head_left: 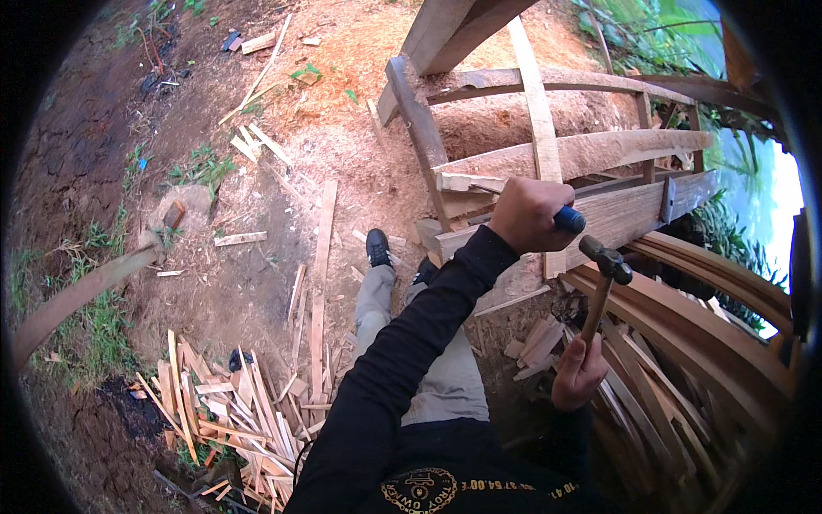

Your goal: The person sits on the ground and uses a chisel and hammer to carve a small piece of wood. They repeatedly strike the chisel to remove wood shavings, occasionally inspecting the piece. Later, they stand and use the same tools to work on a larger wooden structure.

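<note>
My left hand [527, 216] is closed round a chisel with a dark blue handle [568, 220]. Its thin blade points left, to the pale squared end [458, 182] of a curved wooden piece; whether the tip touches it is hard to see. In my right hand [580, 377] is a hammer [606, 265], gripped by its wooden handle. The dark metal hammer head is a short way below and right of the chisel's butt, apart from it. Under my left hand a pale flat strip [537, 111] lies across the curved rails of a wooden frame [634, 147].
Planks and long boards [711, 308] are stacked at the right. A heap of offcuts [248, 411] lies at lower left, and sawdust [342, 60] covers the ground ahead. My shoe [379, 248] stands beside loose slats [324, 231]. A post [86, 291] leans at the left.
</note>
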Motion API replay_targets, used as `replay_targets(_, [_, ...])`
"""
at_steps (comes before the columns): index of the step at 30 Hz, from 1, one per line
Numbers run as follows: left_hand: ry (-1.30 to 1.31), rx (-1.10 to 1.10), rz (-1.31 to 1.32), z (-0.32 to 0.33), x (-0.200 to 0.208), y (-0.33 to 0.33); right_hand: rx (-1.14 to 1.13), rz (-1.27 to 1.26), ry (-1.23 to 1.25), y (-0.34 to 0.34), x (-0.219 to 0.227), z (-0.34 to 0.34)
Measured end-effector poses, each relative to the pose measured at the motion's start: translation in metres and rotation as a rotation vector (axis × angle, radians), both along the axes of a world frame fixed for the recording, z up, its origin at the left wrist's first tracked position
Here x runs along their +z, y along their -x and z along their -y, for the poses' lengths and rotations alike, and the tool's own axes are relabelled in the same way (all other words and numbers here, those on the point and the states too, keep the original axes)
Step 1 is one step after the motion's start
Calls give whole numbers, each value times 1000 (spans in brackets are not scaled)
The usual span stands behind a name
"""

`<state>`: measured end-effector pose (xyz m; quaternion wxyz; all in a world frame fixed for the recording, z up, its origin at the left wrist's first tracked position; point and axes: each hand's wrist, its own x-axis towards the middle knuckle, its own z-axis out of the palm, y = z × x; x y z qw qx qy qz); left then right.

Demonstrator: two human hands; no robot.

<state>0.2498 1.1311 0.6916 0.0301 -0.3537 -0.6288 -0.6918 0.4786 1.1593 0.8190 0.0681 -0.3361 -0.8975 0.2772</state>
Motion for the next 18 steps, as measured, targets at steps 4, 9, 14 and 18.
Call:
replay_targets(4, [20, 29, -17, -1, 1, 3, -16, -35, -37, 1, 3, -3])
replay_targets(9, [26, 23, -21, -2, 0, 2, 75, 33, -88, 13, 4, -10])
replay_targets(14, [38, 17, -33, 1, 0, 3, 13, -293, -27, -2, 9, -14])
replay_targets(18, [23, 1, -24, 0, 2, 1, 99, -550, 167, 11, 14, -7])
